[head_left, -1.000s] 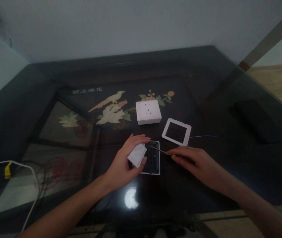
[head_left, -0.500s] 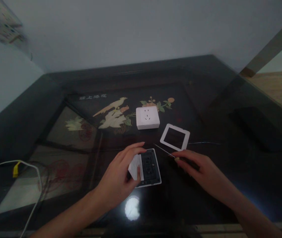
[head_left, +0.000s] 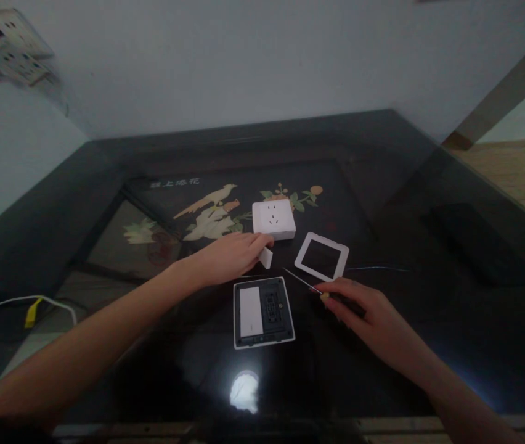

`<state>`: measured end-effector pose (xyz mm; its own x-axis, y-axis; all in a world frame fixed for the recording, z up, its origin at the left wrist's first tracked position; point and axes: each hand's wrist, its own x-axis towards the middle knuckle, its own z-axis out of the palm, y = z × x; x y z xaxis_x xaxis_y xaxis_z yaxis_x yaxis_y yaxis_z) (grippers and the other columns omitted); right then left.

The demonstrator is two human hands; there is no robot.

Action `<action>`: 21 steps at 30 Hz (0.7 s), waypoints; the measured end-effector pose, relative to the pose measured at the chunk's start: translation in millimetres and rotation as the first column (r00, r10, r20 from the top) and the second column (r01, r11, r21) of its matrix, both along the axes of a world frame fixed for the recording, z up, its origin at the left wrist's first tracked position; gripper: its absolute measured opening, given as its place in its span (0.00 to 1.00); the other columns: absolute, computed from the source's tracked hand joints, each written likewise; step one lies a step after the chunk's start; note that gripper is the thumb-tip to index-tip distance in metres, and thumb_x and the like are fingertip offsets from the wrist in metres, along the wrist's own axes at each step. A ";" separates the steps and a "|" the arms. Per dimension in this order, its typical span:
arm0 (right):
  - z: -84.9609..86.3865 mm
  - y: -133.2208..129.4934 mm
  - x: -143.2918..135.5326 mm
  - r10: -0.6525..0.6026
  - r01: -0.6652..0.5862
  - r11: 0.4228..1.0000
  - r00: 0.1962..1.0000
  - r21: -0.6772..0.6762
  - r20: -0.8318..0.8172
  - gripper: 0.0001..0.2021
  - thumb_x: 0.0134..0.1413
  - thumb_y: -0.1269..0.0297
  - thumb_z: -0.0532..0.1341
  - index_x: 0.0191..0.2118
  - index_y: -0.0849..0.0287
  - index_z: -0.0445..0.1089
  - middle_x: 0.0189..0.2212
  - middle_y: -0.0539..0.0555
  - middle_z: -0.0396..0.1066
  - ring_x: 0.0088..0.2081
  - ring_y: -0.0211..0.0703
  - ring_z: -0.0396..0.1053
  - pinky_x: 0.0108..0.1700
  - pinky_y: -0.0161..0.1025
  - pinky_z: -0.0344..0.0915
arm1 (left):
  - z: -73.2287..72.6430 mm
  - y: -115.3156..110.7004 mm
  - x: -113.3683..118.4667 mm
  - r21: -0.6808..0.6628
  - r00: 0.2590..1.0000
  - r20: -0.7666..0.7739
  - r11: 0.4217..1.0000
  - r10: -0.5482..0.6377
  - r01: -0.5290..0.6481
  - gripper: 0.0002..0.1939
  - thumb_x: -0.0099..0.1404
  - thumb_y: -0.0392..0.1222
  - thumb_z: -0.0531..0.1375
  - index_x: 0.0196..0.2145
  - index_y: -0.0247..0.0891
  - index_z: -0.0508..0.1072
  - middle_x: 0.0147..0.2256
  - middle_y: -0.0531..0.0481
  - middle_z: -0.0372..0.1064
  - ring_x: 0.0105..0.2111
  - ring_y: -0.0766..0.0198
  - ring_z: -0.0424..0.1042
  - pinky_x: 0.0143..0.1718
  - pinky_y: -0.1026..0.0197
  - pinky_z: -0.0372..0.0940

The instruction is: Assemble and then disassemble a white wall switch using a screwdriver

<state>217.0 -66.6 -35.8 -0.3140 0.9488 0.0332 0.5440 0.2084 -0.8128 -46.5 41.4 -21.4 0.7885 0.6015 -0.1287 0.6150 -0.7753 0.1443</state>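
Observation:
My left hand (head_left: 239,254) is closed on a small white panel (head_left: 266,258), which it holds tilted just in front of the white socket box (head_left: 273,219). Below it on the table lies a square dark-backed switch plate (head_left: 272,333) with a white rim. A white rectangular rocker panel (head_left: 251,310) covers its left part, and dark moulded fittings show on the right. In my right hand (head_left: 350,302) is a thin screwdriver (head_left: 300,279), its slim shaft pointing up and left, with a bit of yellow at the fingers. A white rectangular frame (head_left: 303,259) rests beyond the screwdriver.
The glossy black table (head_left: 165,364) bears a bird-and-flower inlay (head_left: 209,216). A white cable (head_left: 56,302) with a yellow tag (head_left: 32,313) lies at the left. Wall sockets (head_left: 20,58) sit upper left, and a dark flat object (head_left: 479,243) lies at the right.
My left hand has moved from the switch plate up to the socket box, carrying the white panel. The plate now shows fully. My right hand has hardly moved.

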 end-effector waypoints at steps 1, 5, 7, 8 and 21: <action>0.1 0.0 0.0 0.004 -0.004 1.000 1.000 0.004 0.000 0.11 0.61 0.65 0.57 0.44 0.53 0.76 0.40 0.53 0.80 0.41 0.45 0.77 0.44 0.43 0.73 | -1.6 0.7 2.4 0.019 1.000 -0.015 1.000 -0.015 0.015 0.14 0.70 0.32 0.51 0.53 0.34 0.64 0.47 0.39 0.72 0.44 0.55 0.74 0.46 0.55 0.66; 0.6 -0.1 0.2 0.003 -0.003 1.000 1.000 0.025 0.004 0.11 0.61 0.65 0.57 0.44 0.53 0.76 0.40 0.54 0.80 0.41 0.46 0.78 0.44 0.44 0.74 | -9.0 7.0 5.6 0.074 0.992 -0.077 0.992 -0.096 0.102 0.17 0.71 0.29 0.49 0.54 0.36 0.65 0.57 0.38 0.65 0.50 0.55 0.71 0.49 0.55 0.64; 0.5 0.3 0.2 -0.003 0.003 0.999 1.000 0.032 0.009 0.11 0.61 0.65 0.57 0.44 0.53 0.76 0.40 0.54 0.80 0.41 0.46 0.78 0.43 0.44 0.74 | -9.8 10.7 5.2 0.096 0.986 -0.110 0.986 -0.123 0.134 0.19 0.71 0.29 0.49 0.56 0.39 0.65 0.59 0.37 0.62 0.50 0.54 0.71 0.48 0.54 0.65; 0.5 0.6 0.2 -0.006 0.005 0.999 1.000 0.032 0.014 0.11 0.61 0.65 0.57 0.44 0.54 0.76 0.40 0.54 0.80 0.41 0.46 0.78 0.43 0.44 0.74 | -8.9 12.0 5.2 0.103 0.983 -0.123 0.984 -0.135 0.148 0.20 0.70 0.29 0.50 0.57 0.40 0.65 0.59 0.37 0.62 0.49 0.54 0.71 0.47 0.55 0.65; 0.9 0.5 7.7 0.003 -0.003 1.000 1.000 -0.009 0.027 0.20 0.58 0.66 0.58 0.56 0.54 0.70 0.50 0.56 0.77 0.48 0.47 0.76 0.51 0.46 0.73 | 3.2 5.3 6.0 0.150 0.976 -0.121 0.969 -0.180 0.198 0.32 0.67 0.31 0.55 0.66 0.50 0.56 0.64 0.40 0.57 0.46 0.52 0.75 0.40 0.54 0.70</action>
